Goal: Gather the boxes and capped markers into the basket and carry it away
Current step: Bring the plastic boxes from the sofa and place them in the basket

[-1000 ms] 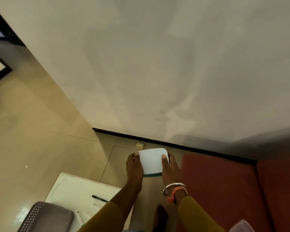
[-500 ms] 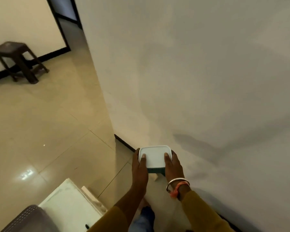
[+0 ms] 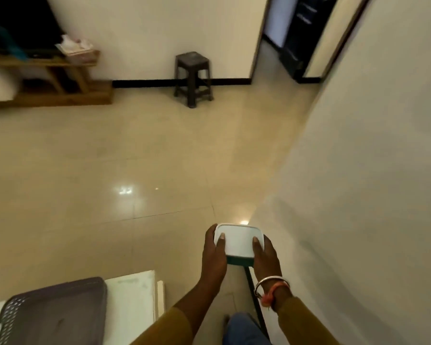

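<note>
One grey basket (image 3: 13, 313) with perforated walls sits at the lower left on the white counter (image 3: 132, 295); it looks like stiff, light plastic, best carried by its rim, and what it holds cannot be told. One box (image 3: 238, 241), white lid over a dark green base, is held in the air above the floor beside the wall, well apart from the basket; it seems rigid, smooth and light, so gripping opposite sides suits it. The left hand (image 3: 213, 255) and right hand (image 3: 265, 257) clamp its sides, thumbs on the lid. No markers show
</note>
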